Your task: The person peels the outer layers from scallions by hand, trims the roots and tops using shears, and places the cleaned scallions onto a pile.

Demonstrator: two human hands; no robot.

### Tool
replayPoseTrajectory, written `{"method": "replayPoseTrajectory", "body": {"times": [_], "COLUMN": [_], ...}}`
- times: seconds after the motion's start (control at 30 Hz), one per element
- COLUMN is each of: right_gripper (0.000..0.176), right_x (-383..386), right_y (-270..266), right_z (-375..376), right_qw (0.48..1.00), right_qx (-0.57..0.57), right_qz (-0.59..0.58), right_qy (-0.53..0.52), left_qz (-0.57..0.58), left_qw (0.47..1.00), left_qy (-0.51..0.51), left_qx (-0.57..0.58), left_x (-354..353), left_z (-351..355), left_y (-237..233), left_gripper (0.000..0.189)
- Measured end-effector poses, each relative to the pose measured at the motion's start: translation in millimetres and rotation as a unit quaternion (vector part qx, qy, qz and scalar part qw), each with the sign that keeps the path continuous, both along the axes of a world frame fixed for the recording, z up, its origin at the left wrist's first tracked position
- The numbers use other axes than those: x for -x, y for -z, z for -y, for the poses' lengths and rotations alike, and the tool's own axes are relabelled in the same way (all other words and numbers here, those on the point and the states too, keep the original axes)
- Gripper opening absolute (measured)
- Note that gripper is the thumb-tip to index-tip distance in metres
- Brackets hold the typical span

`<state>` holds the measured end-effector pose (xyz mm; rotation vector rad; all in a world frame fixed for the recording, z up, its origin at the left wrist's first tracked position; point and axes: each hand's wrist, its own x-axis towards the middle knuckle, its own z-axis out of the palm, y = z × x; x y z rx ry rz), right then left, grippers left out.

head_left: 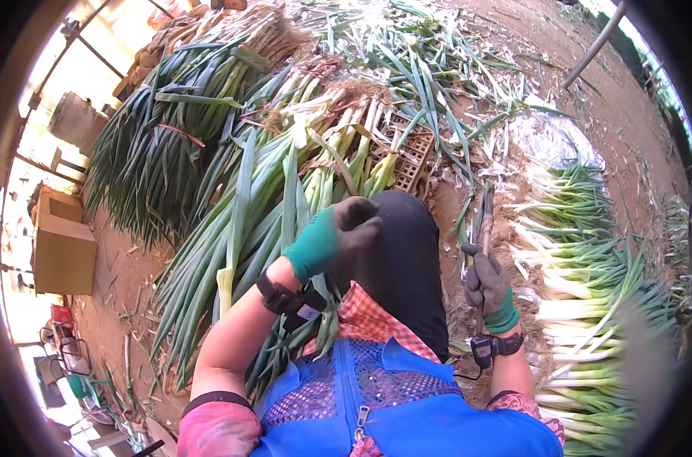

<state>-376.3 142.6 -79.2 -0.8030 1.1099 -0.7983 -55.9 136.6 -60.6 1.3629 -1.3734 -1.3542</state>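
The person's left hand (334,240), in a green and grey glove, is in the middle of the frame. Its fingers are curled shut, right beside the big pile of long green onions with white stalks (262,228). It is hard to tell if it grips one. The right hand (487,288), in the lower right, is closed tight around a thin dark knife (485,217) that points up. Clean white onions (582,305) lie in a row on the right. A brown cardboard box (62,247) sits at the left.
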Motion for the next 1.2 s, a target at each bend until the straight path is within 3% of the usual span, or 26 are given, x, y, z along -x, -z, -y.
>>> {"method": "replayPoseTrajectory", "body": {"times": [0.13, 0.2, 0.3, 0.43, 0.47, 0.5, 0.57, 0.6, 0.63, 0.67, 0.7, 0.73, 0.77, 0.83, 0.93, 0.97, 1.03, 1.1, 1.2], "right_gripper": [0.039, 0.038, 0.023, 0.025, 0.024, 0.023, 0.028, 0.031, 0.035, 0.050, 0.054, 0.058, 0.062, 0.048, 0.030, 0.030, 0.029, 0.023, 0.030], "right_x": [-62.9, -94.3, -135.5, -156.6, -158.2, -158.1, -152.4, -150.7, -149.6, -149.7, -149.9, -150.2, -150.5, -143.9, -145.2, -144.7, -143.8, -142.2, -141.5], "right_y": [-78.0, -87.9, -74.1, -32.4, -15.7, 3.6, 47.2, 63.5, 77.2, 87.5, 86.6, 81.4, 78.9, 96.4, 74.2, 73.4, 72.1, 57.6, 39.0], "right_z": [-33.4, -51.2, -75.6, -60.8, -51.1, -39.7, -30.5, -33.4, -37.5, -38.8, -37.5, -35.1, -31.7, -26.8, -27.4, -29.6, -30.4, -30.8, -44.2], "right_qw": [0.995, 0.990, 0.987, 0.996, 0.995, 0.993, 0.978, 0.962, 0.941, 0.886, 0.885, 0.883, 0.882, 0.918, 0.955, 0.970, 0.991, 0.999, 0.996], "right_qx": [0.070, 0.097, 0.136, 0.052, 0.038, 0.025, -0.008, -0.017, -0.028, 0.123, 0.111, 0.102, 0.094, 0.005, -0.093, -0.091, -0.078, -0.048, 0.050], "right_qz": [0.018, 0.040, 0.049, 0.023, -0.001, -0.026, -0.086, -0.135, -0.182, -0.306, -0.302, -0.299, -0.296, -0.241, -0.132, -0.107, -0.054, -0.016, -0.055], "right_qy": [-0.064, -0.092, -0.066, -0.071, -0.092, -0.113, -0.190, -0.238, -0.283, -0.326, -0.337, -0.346, -0.355, -0.315, -0.250, -0.199, -0.097, -0.006, -0.046], "left_qz": [-0.160, -0.269, -0.342, -0.101, 0.128, 0.215, 0.402, 0.440, 0.521, 0.574, 0.626, 0.642, 0.613, 0.583, 0.638, 0.643, 0.615, 0.569, 0.330], "left_qw": [0.986, 0.961, 0.939, 0.993, 0.991, 0.976, 0.904, 0.872, 0.826, 0.795, 0.751, 0.741, 0.767, 0.783, 0.755, 0.750, 0.775, 0.807, 0.929], "left_qy": [0.030, 0.025, 0.004, 0.028, 0.046, -0.006, -0.122, -0.172, -0.190, -0.189, -0.200, -0.195, -0.178, -0.153, -0.088, -0.139, -0.141, -0.157, -0.167], "left_qx": [-0.029, -0.066, -0.033, -0.056, 0.009, 0.018, 0.082, 0.128, 0.101, 0.055, 0.063, 0.019, -0.067, -0.150, -0.123, -0.071, -0.036, -0.036, -0.018], "left_x": [21.9, 33.5, 32.5, -3.8, -17.8, -29.2, -56.5, -81.0, -100.5, -117.8, -141.1, -157.3, -178.5, -206.7, -206.6, -213.4, -224.6, -233.6, -254.8], "left_z": [-7.5, -10.8, -25.0, -16.6, -7.1, -0.4, 20.2, 39.4, 53.2, 62.5, 73.2, 79.8, 88.5, 94.5, 98.5, 97.3, 89.1, 72.1, 42.0], "left_y": [-15.4, -24.1, -52.0, -8.2, 5.7, 1.0, -10.0, 9.9, 16.6, 17.5, 38.6, 49.4, 65.1, 90.0, 73.5, 78.4, 52.1, 15.7, -25.9], "left_gripper": [0.041, 0.042, 0.042, 0.039, 0.035, 0.034, 0.036, 0.040, 0.048, 0.056, 0.063, 0.066, 0.066, 0.055, 0.041, 0.031, 0.029, 0.030, 0.032]}}
